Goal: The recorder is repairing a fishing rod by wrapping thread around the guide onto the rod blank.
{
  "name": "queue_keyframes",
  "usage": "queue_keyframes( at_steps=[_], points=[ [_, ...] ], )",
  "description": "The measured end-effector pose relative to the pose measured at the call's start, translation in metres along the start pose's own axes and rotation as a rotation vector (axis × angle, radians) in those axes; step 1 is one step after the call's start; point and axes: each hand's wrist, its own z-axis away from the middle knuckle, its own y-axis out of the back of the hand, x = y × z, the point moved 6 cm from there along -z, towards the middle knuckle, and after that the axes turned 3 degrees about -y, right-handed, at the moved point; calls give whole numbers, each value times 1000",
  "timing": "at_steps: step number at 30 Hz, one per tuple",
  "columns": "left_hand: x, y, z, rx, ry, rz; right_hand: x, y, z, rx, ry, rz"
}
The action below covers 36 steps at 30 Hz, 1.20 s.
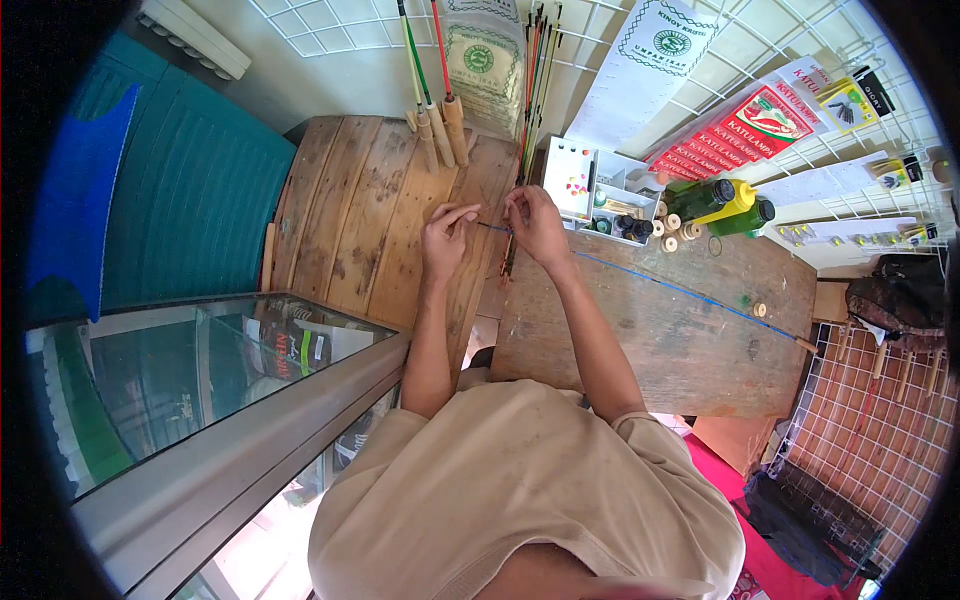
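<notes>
A thin blue fishing rod (690, 292) lies slantwise over the table, its short brown handle (806, 345) at the right edge. Its dark tip end runs under my right hand and reaches the fingers of my left hand (447, 238), which are pinched on it. My right hand (538, 232) is held just right of that tip, thumb and fingertips pressed together. Whatever sits between them is too small to make out. Below and between the hands lies a bundle of thin dark rods (507, 265), partly hidden by the right hand.
Upright rods with wooden handles (437, 135) stand behind my left hand. A white compartment box (570, 165), wooden spools (672, 243) and green and yellow bottles (735, 205) stand at the back right. A glass cabinet (230, 350) borders the left; packets hang on a white wire grid (590, 18).
</notes>
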Motion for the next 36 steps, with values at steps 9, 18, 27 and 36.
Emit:
queue_keyframes(
  at_steps=[9, 18, 27, 36],
  points=[
    [2, 1, 0, 27, 34, -41, -11, 0, 3, 0, 126, 195],
    [2, 0, 2, -23, -83, -226, -17, 6, 6, 132, 215, 406],
    [-8, 1, 5, -30, -88, -281, -13, 7, 10, 107, 165, 406],
    [10, -4, 1, -52, -110, -263, 0, 30, 13, 116, 66, 94]
  ],
)
